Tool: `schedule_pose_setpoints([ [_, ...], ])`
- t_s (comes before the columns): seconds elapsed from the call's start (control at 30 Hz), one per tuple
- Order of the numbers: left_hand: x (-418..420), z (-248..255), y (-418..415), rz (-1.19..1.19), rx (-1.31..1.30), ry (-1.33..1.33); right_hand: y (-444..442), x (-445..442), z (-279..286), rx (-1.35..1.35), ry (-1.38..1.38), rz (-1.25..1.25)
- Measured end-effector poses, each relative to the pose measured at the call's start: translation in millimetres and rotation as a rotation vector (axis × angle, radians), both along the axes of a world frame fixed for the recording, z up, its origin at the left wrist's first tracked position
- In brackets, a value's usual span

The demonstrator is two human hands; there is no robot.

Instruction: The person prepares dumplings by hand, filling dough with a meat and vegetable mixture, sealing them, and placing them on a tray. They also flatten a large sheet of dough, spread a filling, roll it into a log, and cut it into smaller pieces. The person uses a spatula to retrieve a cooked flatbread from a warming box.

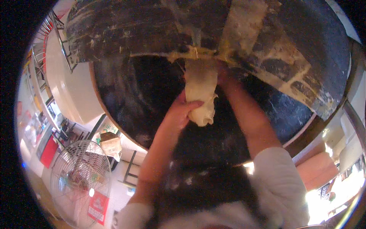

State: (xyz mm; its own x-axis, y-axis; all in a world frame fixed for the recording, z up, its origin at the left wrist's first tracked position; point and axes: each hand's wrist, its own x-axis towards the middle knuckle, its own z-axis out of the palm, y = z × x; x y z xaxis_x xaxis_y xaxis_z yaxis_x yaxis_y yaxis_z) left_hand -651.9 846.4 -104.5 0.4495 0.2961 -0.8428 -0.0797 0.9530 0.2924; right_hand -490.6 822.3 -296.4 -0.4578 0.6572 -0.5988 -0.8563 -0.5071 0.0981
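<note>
A pale, limp strip of sheet material (201, 83) hangs from the glue-stained edge of a dark board (137, 34) that spans the top of the view. My left hand (190, 104) grips the strip's left side low down, thumb over its front. Up at the board's edge is my right hand (221, 71), beside the strip's upper right; shadow and blur hide its fingers, so its hold is unclear. Yellowish residue (206, 53) coats the edge where the strip meets it. Behind and below lies a large, dark, rounded surface (128, 106).
A wire-caged fan (81, 177) stands at the lower left. Left of the dark surface is a large cream-coloured panel (68, 83) with metal rails by it. A box (110, 143) sits near the fan. At the right is a reddish-brown object (317, 170).
</note>
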Motion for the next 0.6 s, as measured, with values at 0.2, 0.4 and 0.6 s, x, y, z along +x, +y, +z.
schedule_pose_setpoints([
  [0.2, -17, -6, -13, 0.097, -0.095, -0.022, 38, -38, -21, 0.354, -0.778, 0.106],
  [0.4, -20, 13, -15, 0.058, -0.025, -0.026, 32, -37, -53, 0.371, -1.042, -0.001],
  [0.6, -56, 94, -42, -0.137, 0.242, 0.122, -21, -33, 144, -0.030, -0.386, 0.014],
])
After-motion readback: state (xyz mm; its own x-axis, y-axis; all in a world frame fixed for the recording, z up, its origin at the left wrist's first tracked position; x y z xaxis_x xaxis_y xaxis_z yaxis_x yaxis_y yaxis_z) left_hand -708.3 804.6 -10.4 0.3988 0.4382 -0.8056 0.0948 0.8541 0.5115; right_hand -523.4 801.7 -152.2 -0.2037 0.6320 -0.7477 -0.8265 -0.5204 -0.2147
